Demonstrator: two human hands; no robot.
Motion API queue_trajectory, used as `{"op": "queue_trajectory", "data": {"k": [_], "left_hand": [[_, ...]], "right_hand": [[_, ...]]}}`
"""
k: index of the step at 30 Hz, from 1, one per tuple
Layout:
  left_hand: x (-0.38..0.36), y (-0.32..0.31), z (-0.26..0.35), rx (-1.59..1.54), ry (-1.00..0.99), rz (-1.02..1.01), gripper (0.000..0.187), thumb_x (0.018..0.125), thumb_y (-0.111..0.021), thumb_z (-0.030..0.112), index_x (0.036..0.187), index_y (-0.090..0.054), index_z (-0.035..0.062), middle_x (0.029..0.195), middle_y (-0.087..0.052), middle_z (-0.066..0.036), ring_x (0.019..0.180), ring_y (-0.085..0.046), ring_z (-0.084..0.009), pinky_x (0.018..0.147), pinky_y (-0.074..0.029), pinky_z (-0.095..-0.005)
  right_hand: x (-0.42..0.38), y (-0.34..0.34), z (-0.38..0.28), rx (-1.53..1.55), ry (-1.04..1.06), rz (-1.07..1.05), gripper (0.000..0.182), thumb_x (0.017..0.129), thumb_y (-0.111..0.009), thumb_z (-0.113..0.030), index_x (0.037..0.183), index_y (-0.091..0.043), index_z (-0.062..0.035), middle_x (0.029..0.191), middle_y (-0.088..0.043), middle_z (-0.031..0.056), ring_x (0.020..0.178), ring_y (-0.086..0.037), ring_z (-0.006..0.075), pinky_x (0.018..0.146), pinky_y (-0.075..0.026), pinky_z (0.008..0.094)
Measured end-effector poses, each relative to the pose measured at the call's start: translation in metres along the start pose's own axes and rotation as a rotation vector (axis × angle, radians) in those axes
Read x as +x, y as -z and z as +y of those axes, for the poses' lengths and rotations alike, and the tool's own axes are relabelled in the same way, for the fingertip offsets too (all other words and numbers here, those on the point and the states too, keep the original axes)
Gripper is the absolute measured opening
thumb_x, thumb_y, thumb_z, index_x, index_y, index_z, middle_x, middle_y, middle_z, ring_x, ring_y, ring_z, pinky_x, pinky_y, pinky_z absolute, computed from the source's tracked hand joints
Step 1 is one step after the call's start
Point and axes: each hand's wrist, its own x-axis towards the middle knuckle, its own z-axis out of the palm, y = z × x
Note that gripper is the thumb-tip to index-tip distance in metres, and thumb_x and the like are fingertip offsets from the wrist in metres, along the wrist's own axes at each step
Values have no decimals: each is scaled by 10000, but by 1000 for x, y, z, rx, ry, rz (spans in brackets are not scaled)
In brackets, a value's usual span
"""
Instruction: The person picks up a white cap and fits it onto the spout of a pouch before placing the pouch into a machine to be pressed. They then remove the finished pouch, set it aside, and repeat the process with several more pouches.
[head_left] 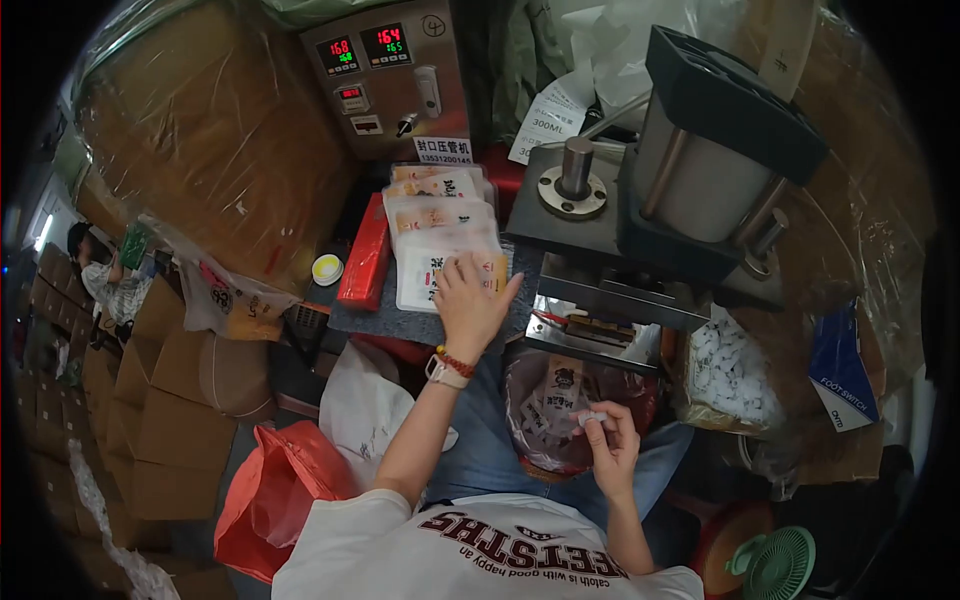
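Observation:
My left hand (468,300) lies with its fingers spread on the nearest of several printed plastic pouches (418,268). These pouches overlap in a row on a dark grey mat (400,322). Over my lap, my right hand (615,445) is closed, pinching a small white plastic piece (592,418) between thumb and fingers; its exact shape is too small to make out. Just left of that hand sits a round, plastic-lined basin (519,425) with printed pouches (560,395) inside. The press machine (618,335) has its metal jaws beyond the basin.
A control box (385,90) with lit displays stands behind the pouches. Left of them are a red box (365,255) and a small round tub (327,269). A container of small white pieces (728,370) stands right, near a blue foot-switch box (845,365). A green fan (780,563) is low right.

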Motion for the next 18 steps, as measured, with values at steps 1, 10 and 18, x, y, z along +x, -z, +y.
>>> {"op": "queue_trajectory", "data": {"k": [1,10,18], "left_hand": [[8,-7,9,81,138,19,777,789,-664,528,1318,-425,11,1289,-442,-207,1126,-453,-386,886,-411,-501],[39,-33,26,228,341,-75,871,690,-760,374,1398,-331,103,1342,-366,-170,1184,-373,-338,847,-392,-515],[28,-3,-10,-227,150,85,693,673,-659,66,1292,-365,-37,1186,-512,-275,1057,-520,-456,909,-451,-488]], "right_hand": [[-1,-4,0,-16,-15,-31,202,951,-558,-83,1120,-503,11,975,-682,144,808,-626,131,755,-502,255],[-15,-16,5,-61,-65,-70,199,950,-558,-79,1118,-515,19,972,-686,142,808,-631,129,753,-513,261],[-28,-21,5,-83,-32,-33,184,943,-564,-64,1102,-534,22,944,-700,124,759,-634,104,694,-494,217]]}}
